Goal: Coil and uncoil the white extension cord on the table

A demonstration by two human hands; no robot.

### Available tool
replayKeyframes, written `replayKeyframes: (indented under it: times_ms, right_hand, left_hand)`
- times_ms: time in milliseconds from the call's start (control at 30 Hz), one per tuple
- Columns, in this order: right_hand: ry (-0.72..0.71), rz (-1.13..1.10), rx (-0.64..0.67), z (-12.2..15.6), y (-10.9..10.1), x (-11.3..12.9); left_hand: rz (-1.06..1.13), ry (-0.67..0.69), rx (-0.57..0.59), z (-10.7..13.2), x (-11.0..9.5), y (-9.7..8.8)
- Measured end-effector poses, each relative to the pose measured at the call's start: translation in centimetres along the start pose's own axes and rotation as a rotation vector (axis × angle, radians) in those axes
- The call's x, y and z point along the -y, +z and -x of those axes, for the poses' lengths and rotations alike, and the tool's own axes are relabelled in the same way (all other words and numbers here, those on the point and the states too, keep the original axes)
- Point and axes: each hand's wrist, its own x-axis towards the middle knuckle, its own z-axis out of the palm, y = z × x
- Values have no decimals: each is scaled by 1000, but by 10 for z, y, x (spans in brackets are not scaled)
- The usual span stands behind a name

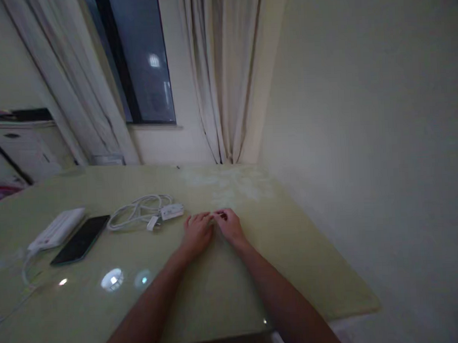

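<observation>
Seeing, nearest the camera, one bare left forearm point(153, 303) and one bare right forearm point(282, 290), slanting inward over the pale green desk point(220, 308). Going rightward from the far left, counting one flat white box point(59, 228), slanting away to the right with one cord point(25, 269) leaving its near end, and one dark phone point(82, 240) lying nearly parallel beside it. Next, finding one white cable point(119, 226), lying on the desk in a loose coil, long axis running left to right; one plug point(153, 223), too blurred for telling its direction; and one white block point(172, 211), lying lengthwise left to right, pointing its right end just past the left hand point(198, 229). Counting two hands: the left resting palm down, fingers loosely bent; the right hand point(230, 226) touching it, fingers curled narrow. Not managing to tell of anything small being held between them.
</observation>
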Motion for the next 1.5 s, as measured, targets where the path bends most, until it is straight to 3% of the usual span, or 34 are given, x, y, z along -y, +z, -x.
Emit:
replayKeyframes:
  times_ms: [1500]
  right_hand:
    - [-89,104,41,6,-3,3]
  left_hand:
    - [-21,1,78,-1,0,-8]
